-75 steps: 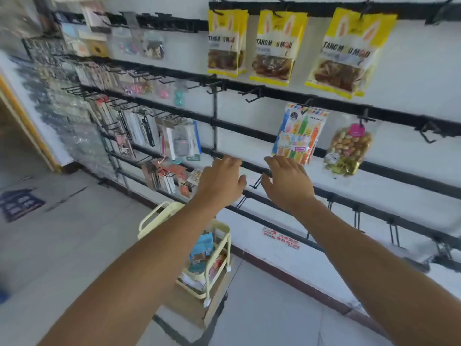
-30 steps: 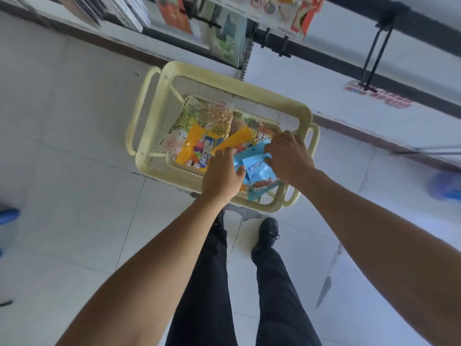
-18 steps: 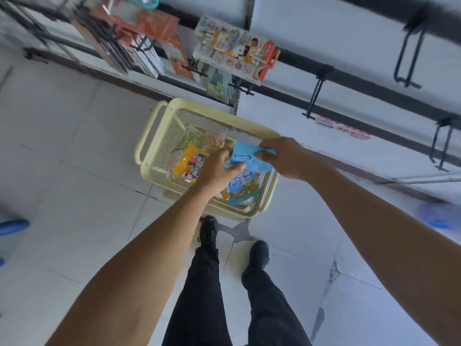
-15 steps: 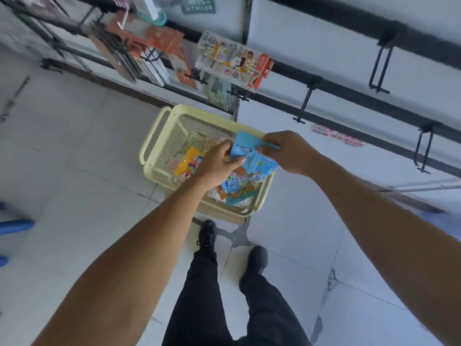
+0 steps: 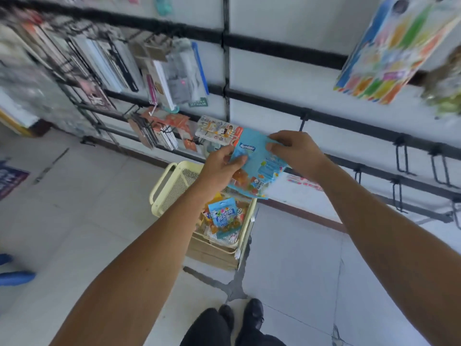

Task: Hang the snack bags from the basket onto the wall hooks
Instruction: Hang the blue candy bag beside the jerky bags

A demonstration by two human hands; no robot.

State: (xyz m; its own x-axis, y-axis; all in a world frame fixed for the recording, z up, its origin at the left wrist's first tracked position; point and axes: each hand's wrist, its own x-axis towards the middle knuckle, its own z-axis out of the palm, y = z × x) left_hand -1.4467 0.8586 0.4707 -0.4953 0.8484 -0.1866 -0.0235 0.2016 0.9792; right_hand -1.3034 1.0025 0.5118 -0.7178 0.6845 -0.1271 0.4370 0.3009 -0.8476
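A light blue snack bag [image 5: 257, 166] is held up in front of the wall, above the basket. My left hand [image 5: 220, 168] pinches its left edge and my right hand [image 5: 296, 152] grips its upper right corner. Below stands the pale yellow mesh basket [image 5: 163, 182], with another blue snack bag [image 5: 223, 216] and several orange and clear packs inside. Empty black wall hooks [image 5: 403, 158] stick out from the black rails [image 5: 349, 122] to the right of my hands.
Stationery packs [image 5: 174, 81] hang crowded on the rails at left. A multicoloured pack [image 5: 396, 51] and a blurred nut bag [image 5: 446, 88] hang at upper right. The basket sits on a wooden crate [image 5: 212, 255] on the tiled floor. My black shoes [image 5: 240, 314] are below.
Both hands have lifted the light blue bag out of the basket and up towards the wall rails. My view has swung up from the floor to the wall.
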